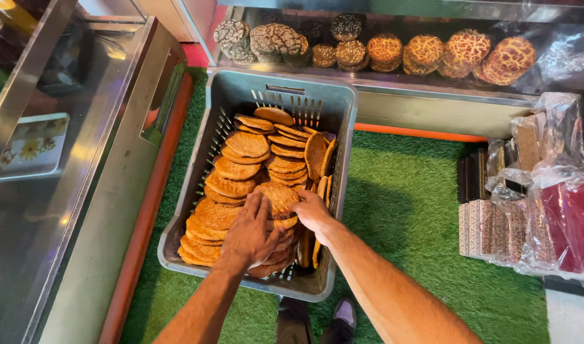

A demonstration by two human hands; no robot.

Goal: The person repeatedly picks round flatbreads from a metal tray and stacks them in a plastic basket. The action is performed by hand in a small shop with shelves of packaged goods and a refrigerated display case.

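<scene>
A grey plastic crate (343, 114) sits on green artificial turf and holds several stacks of round, flat orange-brown biscuits (246, 144). My left hand (248, 234) lies palm down on a stack at the crate's near side, fingers spread over the top biscuit (278, 195). My right hand (312, 213) grips the same stack from its right side, fingers curled around the edge. Some biscuits stand on edge along the crate's right wall (316, 155).
A glass display shelf (432, 89) behind the crate carries crackle-topped round buns, dark and golden. Wrapped packets in plastic (547, 210) pile up at the right. A steel counter (69, 191) runs along the left. My shoes (317, 315) stand on the turf (407, 204).
</scene>
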